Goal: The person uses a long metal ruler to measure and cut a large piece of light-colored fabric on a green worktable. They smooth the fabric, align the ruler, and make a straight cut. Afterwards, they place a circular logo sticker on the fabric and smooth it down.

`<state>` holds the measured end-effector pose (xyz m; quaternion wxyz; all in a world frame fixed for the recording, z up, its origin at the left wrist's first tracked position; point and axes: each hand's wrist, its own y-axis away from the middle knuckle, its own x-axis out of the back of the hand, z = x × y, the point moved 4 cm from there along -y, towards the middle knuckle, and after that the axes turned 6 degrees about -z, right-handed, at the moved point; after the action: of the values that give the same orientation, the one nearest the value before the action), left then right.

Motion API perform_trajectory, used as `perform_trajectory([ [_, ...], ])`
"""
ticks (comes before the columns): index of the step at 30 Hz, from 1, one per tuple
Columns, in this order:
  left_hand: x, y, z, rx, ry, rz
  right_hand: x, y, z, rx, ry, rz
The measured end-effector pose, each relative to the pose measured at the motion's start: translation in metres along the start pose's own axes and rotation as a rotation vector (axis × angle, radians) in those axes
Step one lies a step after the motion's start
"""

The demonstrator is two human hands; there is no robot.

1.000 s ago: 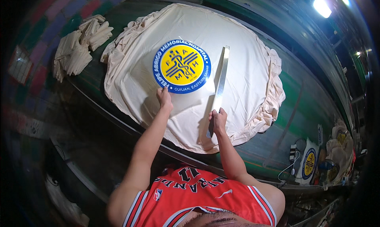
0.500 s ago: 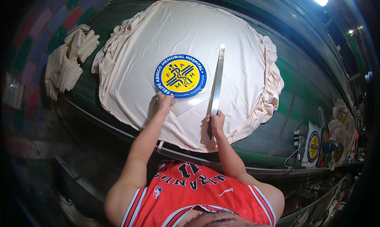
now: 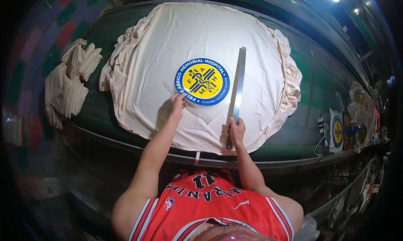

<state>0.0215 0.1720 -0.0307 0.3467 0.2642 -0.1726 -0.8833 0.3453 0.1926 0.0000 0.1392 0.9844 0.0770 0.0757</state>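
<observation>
- In the head view, the left hand had its fingertips pinched on the lower left rim of a round emblem, a smooth, thin disc with a blue ring around a yellow centre.
- That emblem was over the middle of a broad cream cloth; whether it lay fully flat could not be told.
- The right hand was clamped around the lower part of a long, narrow metal ruler, its straight, grey blade slanting slightly just right of the disc, well within the cloth's outline.
- The cloth looked soft and matt, lightly creased across the centre, with thick ruffled gathers along its left and right sides.
- Beneath it was a dark green table with a worn, streaky surface.
- To the left sat bundled cream fabric, limp and folded in layers.
- At the far right, a pale panel bore a similar blue-and-yellow roundel, near a looped white cord.
</observation>
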Motion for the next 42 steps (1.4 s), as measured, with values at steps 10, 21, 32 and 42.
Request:
perform_trajectory([
  [10,-0.002,0.004,-0.001,0.377,-0.070,-0.254,-0.027,0.055,0.002,-0.025,-0.138,0.139],
  [21,-0.021,-0.002,-0.015,0.480,-0.046,-0.362,-0.006,0.039,-0.013,0.017,-0.147,0.182],
  [32,-0.070,-0.046,-0.008,0.255,-0.026,-0.177,0.014,0.003,-0.017,-0.024,-0.125,0.209],
  [42,-0.090,-0.120,0.012,0.228,-0.022,-0.098,0.002,-0.043,-0.027,-0.100,-0.242,0.210],
])
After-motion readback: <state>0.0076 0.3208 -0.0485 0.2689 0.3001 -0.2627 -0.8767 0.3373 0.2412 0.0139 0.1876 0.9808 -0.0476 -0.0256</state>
